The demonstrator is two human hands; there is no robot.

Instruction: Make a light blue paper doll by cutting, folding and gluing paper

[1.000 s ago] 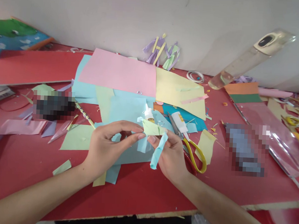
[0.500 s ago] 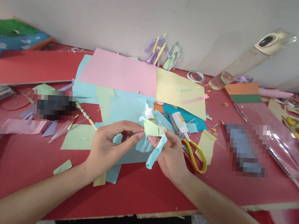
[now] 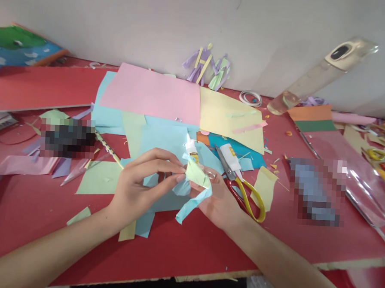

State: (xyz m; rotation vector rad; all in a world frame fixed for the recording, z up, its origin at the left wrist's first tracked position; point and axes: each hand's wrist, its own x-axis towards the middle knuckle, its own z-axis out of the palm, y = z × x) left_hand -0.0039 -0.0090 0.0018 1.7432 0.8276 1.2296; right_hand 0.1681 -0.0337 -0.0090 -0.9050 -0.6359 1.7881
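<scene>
My left hand [image 3: 138, 184] and my right hand [image 3: 217, 201] meet above the red table [image 3: 180, 246], both pinching a small paper piece [image 3: 195, 173] of pale green paper with light blue strips. One blue strip [image 3: 191, 204] hangs down below my right fingers. A small white glue bottle [image 3: 191, 148] stands just behind the piece. Yellow-handled scissors [image 3: 244, 189] lie on the table right of my right hand, beside a second glue bottle [image 3: 230, 156].
Pink [image 3: 150, 92], yellow [image 3: 229, 116] and blue [image 3: 160, 138] paper sheets cover the table's middle. Paper tassel figures [image 3: 209, 69] lean on the wall. A clear ruler [image 3: 318, 77] leans at the right. Scraps, a striped pencil [image 3: 110, 148] and blurred objects lie around.
The paper piece has turned in my fingers: its green part tilted and the hanging blue strip swung down and to the left. My right palm has rolled upward.
</scene>
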